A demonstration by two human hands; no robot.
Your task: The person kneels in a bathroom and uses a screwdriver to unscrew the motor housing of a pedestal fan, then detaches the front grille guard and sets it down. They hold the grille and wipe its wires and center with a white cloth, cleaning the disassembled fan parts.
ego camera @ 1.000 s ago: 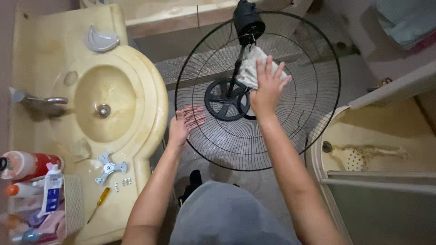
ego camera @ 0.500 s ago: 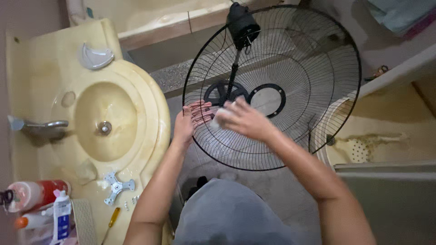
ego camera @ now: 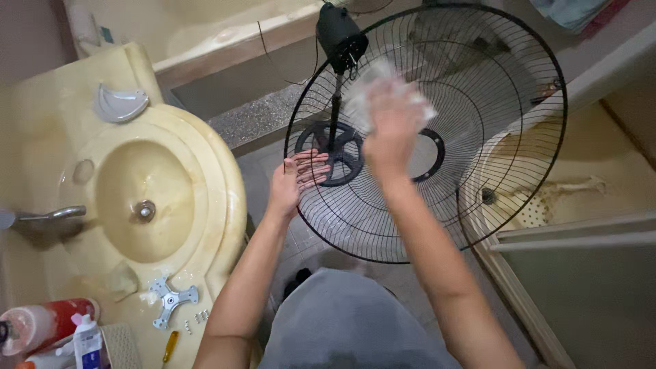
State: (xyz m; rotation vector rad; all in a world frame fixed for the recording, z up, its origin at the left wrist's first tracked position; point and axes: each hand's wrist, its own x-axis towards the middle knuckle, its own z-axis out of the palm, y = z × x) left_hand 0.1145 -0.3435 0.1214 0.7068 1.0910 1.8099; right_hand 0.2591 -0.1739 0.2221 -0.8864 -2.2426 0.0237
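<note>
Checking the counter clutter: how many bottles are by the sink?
3, all at the counter's bottom-left corner: a red bottle, a white bottle beside it, and an orange-capped one at the frame edge. More may be cut off.

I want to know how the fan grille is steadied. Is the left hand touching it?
Touching. The head view shows the left hand lying flat against the black wire fan grille, fingers spread across its wires.

Black wire fan grille [ego camera: 478, 137]; left hand [ego camera: 290, 181] flat on its rim; right hand [ego camera: 389, 130] pressing white cloth [ego camera: 362, 102] against wires; yellowed sink [ego camera: 143, 191] alongside
</note>
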